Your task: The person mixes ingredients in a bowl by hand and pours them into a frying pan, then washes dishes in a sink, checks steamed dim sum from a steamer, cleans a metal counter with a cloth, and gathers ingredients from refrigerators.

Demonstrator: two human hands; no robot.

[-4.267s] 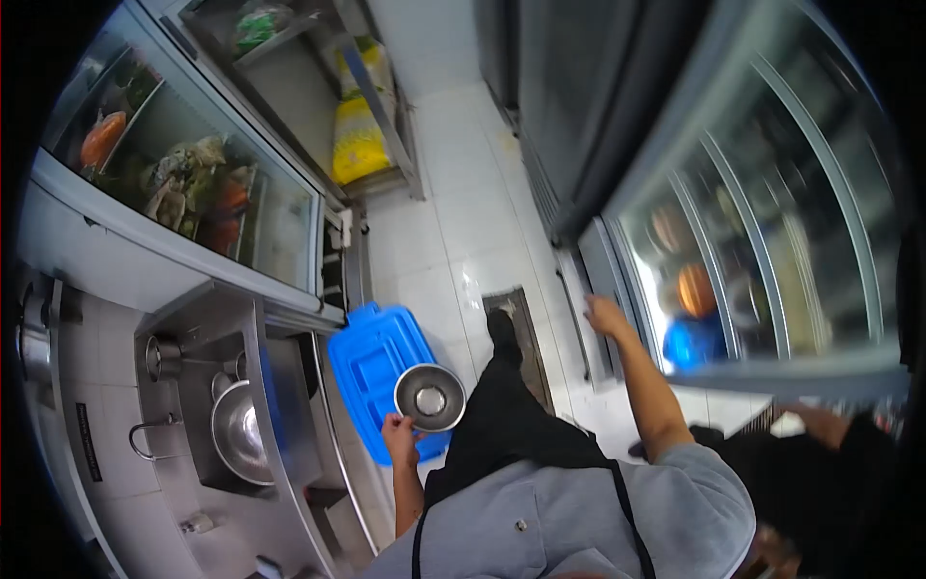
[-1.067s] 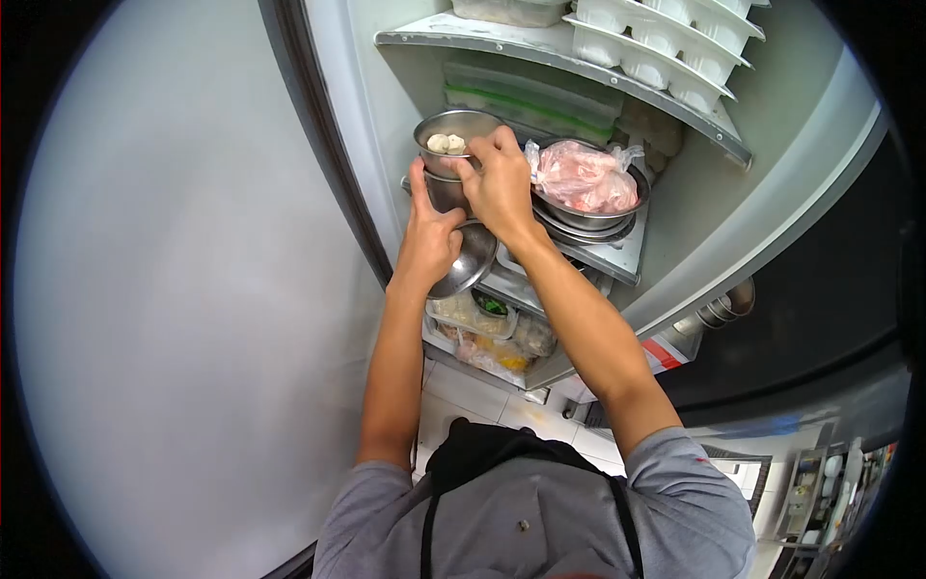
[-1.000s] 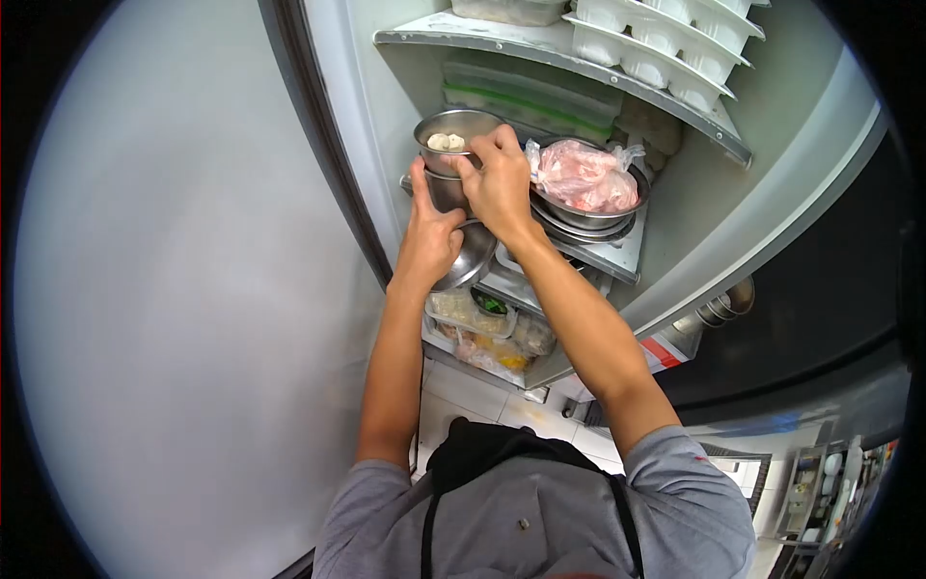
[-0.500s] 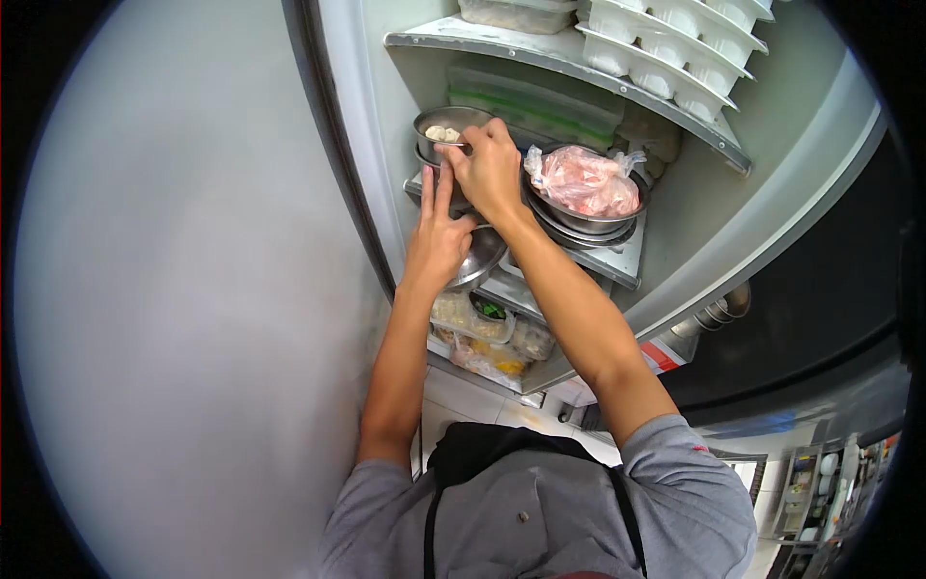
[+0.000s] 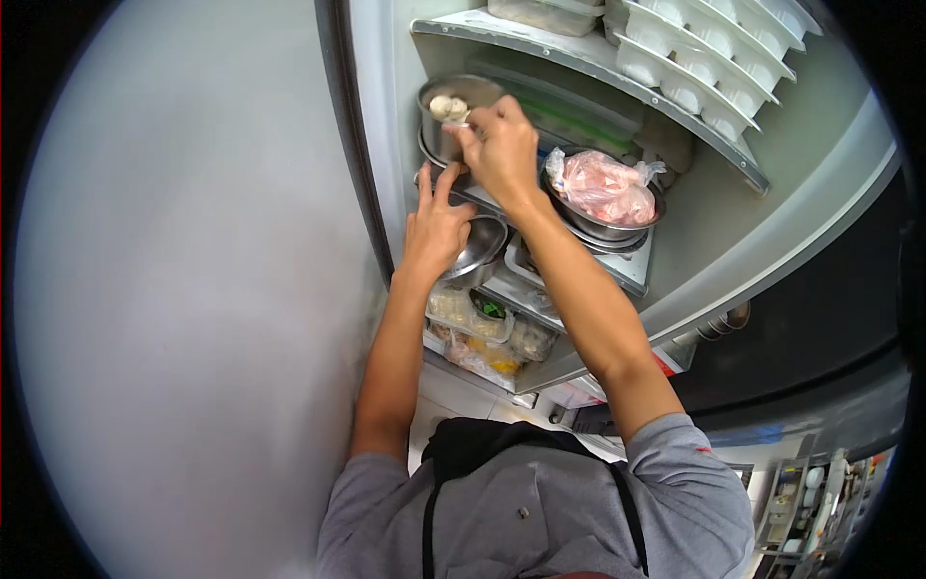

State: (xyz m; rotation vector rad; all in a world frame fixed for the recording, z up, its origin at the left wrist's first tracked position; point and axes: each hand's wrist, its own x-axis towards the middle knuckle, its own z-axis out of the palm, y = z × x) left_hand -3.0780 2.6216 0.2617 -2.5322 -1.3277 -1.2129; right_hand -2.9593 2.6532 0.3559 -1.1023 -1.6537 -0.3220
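Observation:
On the fridge shelf at the left, a deep steel bowl [image 5: 439, 140] holds a few pale, round pieces [image 5: 449, 108]. My right hand [image 5: 500, 150] is closed, its thumb and fingers pinching the front rim of this bowl, which leans over. Another metal bowl's rim [image 5: 427, 152] shows just beneath it. My left hand [image 5: 439, 227] is below, fingers stretched upward and apart, with the tips against the lower bowl's front. What the left thumb touches is hard to see. A shiny steel bowl [image 5: 479, 249] stands right beside the left hand on the shelf below.
To the right, a knotted bag of pink raw meat [image 5: 605, 186] sits in stacked metal bowls [image 5: 617, 232]. White moulded trays [image 5: 704, 68] are stacked on the upper shelf [image 5: 550, 48]. The fridge door [image 5: 193, 289] fills the left. Food containers [image 5: 473, 314] lie low down.
The deep bowl's far rim has risen, and the bowl tilts more toward me with my right hand on it. My left hand stays low in front. The view has shifted slightly.

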